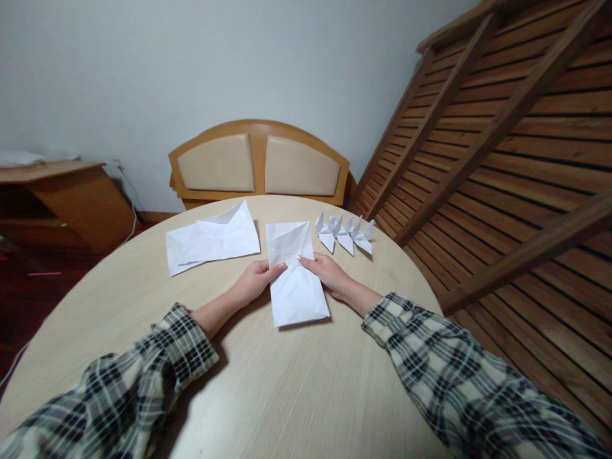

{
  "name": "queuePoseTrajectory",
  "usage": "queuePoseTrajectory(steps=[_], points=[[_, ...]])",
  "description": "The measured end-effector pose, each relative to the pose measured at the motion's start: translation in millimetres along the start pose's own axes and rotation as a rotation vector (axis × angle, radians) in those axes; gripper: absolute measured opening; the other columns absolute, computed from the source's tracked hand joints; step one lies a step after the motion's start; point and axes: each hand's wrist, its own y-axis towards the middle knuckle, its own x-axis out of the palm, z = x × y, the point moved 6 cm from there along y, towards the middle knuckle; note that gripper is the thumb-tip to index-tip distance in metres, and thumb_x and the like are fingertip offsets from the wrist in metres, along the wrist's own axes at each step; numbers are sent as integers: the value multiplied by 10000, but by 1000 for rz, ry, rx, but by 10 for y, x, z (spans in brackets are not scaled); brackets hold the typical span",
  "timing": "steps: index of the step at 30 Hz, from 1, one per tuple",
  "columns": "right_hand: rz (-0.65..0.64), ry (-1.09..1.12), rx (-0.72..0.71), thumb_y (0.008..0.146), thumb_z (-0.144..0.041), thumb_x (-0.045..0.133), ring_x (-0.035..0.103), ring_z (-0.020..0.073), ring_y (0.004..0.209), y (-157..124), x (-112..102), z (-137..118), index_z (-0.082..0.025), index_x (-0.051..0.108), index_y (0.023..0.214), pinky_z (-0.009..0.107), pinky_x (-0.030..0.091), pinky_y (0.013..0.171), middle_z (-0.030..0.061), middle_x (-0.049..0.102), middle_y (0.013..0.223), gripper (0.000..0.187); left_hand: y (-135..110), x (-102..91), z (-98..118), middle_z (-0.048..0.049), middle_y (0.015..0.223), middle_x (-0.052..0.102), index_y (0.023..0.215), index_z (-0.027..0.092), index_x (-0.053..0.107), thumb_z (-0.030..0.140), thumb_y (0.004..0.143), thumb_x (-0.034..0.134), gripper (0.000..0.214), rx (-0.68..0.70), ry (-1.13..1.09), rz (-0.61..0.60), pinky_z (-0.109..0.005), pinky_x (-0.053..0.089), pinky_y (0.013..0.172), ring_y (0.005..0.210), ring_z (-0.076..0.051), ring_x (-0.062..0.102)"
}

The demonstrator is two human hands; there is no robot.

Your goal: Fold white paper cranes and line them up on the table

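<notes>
Between my two hands is a white folded sheet of paper (300, 296), creased across its middle and held a little above the table. My left hand (255, 279) grips its left edge, thumb on top and fingers underneath. On the opposite edge my right hand (329, 274) pinches it the same way. Past my right hand stand several small white folded paper cranes (345, 234) in a row. To the left lie more creased white paper sheets (217, 239), overlapping each other.
Everything rests on a round light-wood table (287, 395). Behind it is a wooden headboard (259, 159) with two cream panels against the wall. A slatted wooden frame (507, 146) leans at the right. A low wooden cabinet (90, 204) stands at the left.
</notes>
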Motion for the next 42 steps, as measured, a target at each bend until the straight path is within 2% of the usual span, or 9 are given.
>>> queuePoseTrajectory(steps=[5,8,12,17,27,33,38,42], points=[[7,34,-7,735,-412,802,654,164,732,-9,5,-17,-143,690,885,284,497,683,77,738,858,328,-6,-3,33,-120,922,767,870,118,728,545,702,780,462,10,6,9,-336,504,749,790,-232,675],[-8,23,-4,723,-412,810,653,163,731,-12,6,-17,-142,697,902,284,497,681,77,738,864,343,-2,-34,36,-126,916,763,875,117,725,543,742,745,446,24,-21,61,-335,510,727,791,-237,679],[-60,-69,37,714,-431,816,649,164,708,-14,18,22,-140,696,896,286,492,656,74,737,864,364,15,-115,15,-117,841,753,855,107,707,618,771,682,518,37,-83,179,-340,523,686,756,-247,681],[-151,-156,40,726,-450,802,652,166,705,-17,49,49,-139,701,921,286,488,649,73,737,882,381,16,-104,28,-119,918,764,938,103,695,596,741,732,533,56,-234,179,-364,547,779,791,-248,698],[-198,-205,24,716,-442,807,664,172,767,-42,80,5,-126,700,946,296,498,715,86,738,930,405,10,-169,-2,-122,886,763,895,111,688,642,716,723,561,72,-116,247,-322,529,701,785,-252,689],[-228,-254,-9,727,-473,796,651,172,759,-50,105,-10,-129,696,891,309,498,724,78,734,905,394,-4,-151,26,-123,845,759,870,109,689,617,708,720,534,57,-84,245,-318,524,670,750,-246,685],[-208,-186,-38,749,-557,755,657,190,823,-26,115,-32,-139,710,928,346,504,814,84,738,916,458,-41,-92,32,-112,780,753,792,122,691,551,699,732,441,-34,-23,192,-296,504,579,645,-217,671],[-166,-129,-49,748,-567,748,661,199,851,-12,103,-60,-142,706,944,360,500,852,83,737,918,470,-65,-63,55,-108,805,760,778,122,700,516,715,736,400,-54,40,157,-281,505,577,660,-209,679]])
